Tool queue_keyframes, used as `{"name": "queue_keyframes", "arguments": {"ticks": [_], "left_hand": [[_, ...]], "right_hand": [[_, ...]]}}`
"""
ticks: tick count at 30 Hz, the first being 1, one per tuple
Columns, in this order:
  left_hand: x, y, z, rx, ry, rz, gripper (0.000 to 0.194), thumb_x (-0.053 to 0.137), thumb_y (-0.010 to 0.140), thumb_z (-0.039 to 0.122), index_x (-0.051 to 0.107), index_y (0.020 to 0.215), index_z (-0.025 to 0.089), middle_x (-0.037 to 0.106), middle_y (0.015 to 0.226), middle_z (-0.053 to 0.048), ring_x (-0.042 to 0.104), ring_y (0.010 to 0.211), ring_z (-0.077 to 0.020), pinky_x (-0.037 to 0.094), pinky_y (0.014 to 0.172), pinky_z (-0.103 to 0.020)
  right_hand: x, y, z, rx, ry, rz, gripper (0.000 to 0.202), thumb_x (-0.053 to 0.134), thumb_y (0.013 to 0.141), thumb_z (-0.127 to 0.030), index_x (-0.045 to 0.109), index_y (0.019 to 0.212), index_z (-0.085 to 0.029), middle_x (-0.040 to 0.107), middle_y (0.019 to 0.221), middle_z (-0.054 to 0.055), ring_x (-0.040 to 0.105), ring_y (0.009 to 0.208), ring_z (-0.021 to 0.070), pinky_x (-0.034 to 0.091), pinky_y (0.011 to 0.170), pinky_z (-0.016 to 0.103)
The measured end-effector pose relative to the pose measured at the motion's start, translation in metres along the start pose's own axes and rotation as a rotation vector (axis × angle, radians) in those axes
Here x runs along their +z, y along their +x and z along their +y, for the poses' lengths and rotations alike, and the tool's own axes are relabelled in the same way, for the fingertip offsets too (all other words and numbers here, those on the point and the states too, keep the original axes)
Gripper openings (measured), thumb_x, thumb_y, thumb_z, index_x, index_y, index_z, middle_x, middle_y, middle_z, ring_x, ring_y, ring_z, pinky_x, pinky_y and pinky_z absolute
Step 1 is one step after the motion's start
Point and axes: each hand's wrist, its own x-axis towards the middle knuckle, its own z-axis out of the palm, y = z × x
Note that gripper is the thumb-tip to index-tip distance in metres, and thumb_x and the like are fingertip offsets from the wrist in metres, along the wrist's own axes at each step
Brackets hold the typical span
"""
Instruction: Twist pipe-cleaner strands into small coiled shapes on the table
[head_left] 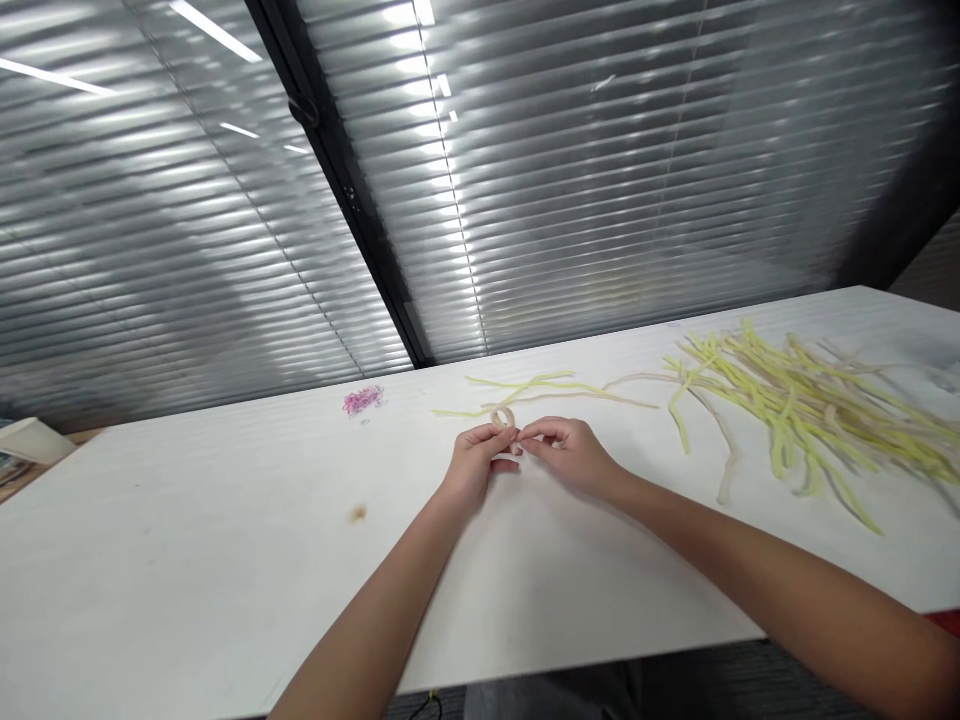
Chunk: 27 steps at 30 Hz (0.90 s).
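Mid-table, left of a pile of yellow and beige strips [796, 398], we see the left hand [478, 458] pinching a beige loop [502, 408]; the right hand [568, 452] closes narrowly beside it, though we cannot tell what it grips. We judge this a loop-shaping step, calling next for a steady left pinch and fine right fingertip work.
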Motion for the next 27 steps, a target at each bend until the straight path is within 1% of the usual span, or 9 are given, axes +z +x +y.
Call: {"name": "queue_keyframes", "arguments": {"ticks": [3, 5, 7, 11, 14, 16, 21, 24, 27], "left_hand": [[-0.009, 0.001, 0.008, -0.167, -0.075, -0.095, 0.020, 0.074, 0.069, 0.025, 0.065, 0.077, 0.010, 0.057, 0.066, -0.002, 0.059, 0.064, -0.0094, 0.051, 0.061, -0.018], [-0.015, 0.000, 0.012, -0.236, -0.133, -0.165, 0.017, 0.075, 0.068, 0.020, 0.064, 0.075, 0.010, 0.056, 0.064, -0.001, 0.058, 0.060, -0.0079, 0.050, 0.061, -0.017], [-0.018, -0.001, 0.014, -0.266, -0.168, -0.250, 0.015, 0.075, 0.067, 0.019, 0.064, 0.073, 0.010, 0.056, 0.063, -0.001, 0.055, 0.054, -0.0061, 0.050, 0.059, -0.017], [-0.015, -0.007, 0.013, -0.317, -0.124, -0.402, 0.019, 0.078, 0.064, 0.021, 0.064, 0.067, 0.009, 0.056, 0.060, -0.002, 0.053, 0.048, -0.0063, 0.047, 0.052, -0.018], [-0.009, -0.011, 0.011, -0.377, -0.065, -0.474, 0.023, 0.079, 0.062, 0.025, 0.064, 0.066, 0.009, 0.055, 0.057, -0.002, 0.053, 0.046, -0.0080, 0.047, 0.049, -0.020], [-0.007, -0.013, 0.009, -0.404, -0.051, -0.507, 0.023, 0.079, 0.062, 0.026, 0.064, 0.068, 0.010, 0.053, 0.054, -0.001, 0.053, 0.046, -0.0089, 0.047, 0.048, -0.021], [-0.003, -0.015, 0.008, -0.417, -0.030, -0.576, 0.020, 0.076, 0.067, 0.026, 0.063, 0.067, 0.011, 0.050, 0.053, 0.000, 0.055, 0.048, -0.0093, 0.050, 0.053, -0.022], [-0.002, -0.015, 0.009, -0.402, -0.010, -0.596, 0.020, 0.075, 0.069, 0.027, 0.063, 0.068, 0.011, 0.049, 0.055, 0.000, 0.056, 0.051, -0.0098, 0.050, 0.056, -0.022], [-0.004, -0.014, 0.010, -0.378, 0.017, -0.577, 0.021, 0.074, 0.070, 0.028, 0.062, 0.069, 0.010, 0.049, 0.058, 0.000, 0.057, 0.053, -0.0093, 0.050, 0.059, -0.022]], "right_hand": [[-0.007, 0.002, -0.004, -0.006, -0.024, 0.002, 0.018, 0.063, 0.078, -0.034, 0.069, 0.083, -0.018, 0.065, 0.079, 0.003, 0.055, 0.071, 0.0132, 0.040, 0.064, 0.026], [-0.011, 0.005, -0.004, 0.056, 0.079, -0.006, 0.027, 0.064, 0.077, -0.041, 0.066, 0.089, -0.017, 0.056, 0.066, 0.000, 0.046, 0.058, 0.0092, 0.035, 0.055, 0.024], [-0.014, 0.008, 0.000, 0.078, 0.211, -0.050, 0.037, 0.066, 0.076, -0.044, 0.063, 0.102, -0.017, 0.051, 0.064, -0.003, 0.040, 0.054, 0.0072, 0.033, 0.053, 0.022], [-0.014, 0.009, 0.007, 0.130, 0.431, -0.299, 0.050, 0.070, 0.075, -0.043, 0.061, 0.117, -0.018, 0.056, 0.071, -0.001, 0.045, 0.059, 0.0067, 0.035, 0.057, 0.022], [-0.010, 0.006, 0.007, 0.181, 0.535, -0.456, 0.055, 0.074, 0.069, -0.043, 0.063, 0.115, -0.015, 0.063, 0.078, 0.004, 0.054, 0.065, 0.0099, 0.039, 0.061, 0.024], [-0.009, 0.004, 0.004, 0.175, 0.563, -0.500, 0.057, 0.077, 0.065, -0.046, 0.065, 0.110, -0.013, 0.065, 0.078, 0.006, 0.058, 0.068, 0.0128, 0.042, 0.064, 0.026], [-0.011, 0.001, -0.004, 0.185, 0.597, -0.476, 0.037, 0.076, 0.067, -0.042, 0.067, 0.085, -0.011, 0.065, 0.066, 0.004, 0.060, 0.061, 0.0143, 0.047, 0.067, 0.031], [-0.011, 0.000, -0.008, 0.188, 0.580, -0.462, 0.030, 0.072, 0.073, -0.040, 0.066, 0.079, -0.011, 0.064, 0.064, 0.004, 0.059, 0.059, 0.0138, 0.046, 0.063, 0.029], [-0.009, 0.000, -0.010, 0.176, 0.527, -0.378, 0.030, 0.071, 0.073, -0.041, 0.067, 0.077, -0.012, 0.062, 0.062, 0.003, 0.056, 0.057, 0.0115, 0.041, 0.058, 0.025]]}}
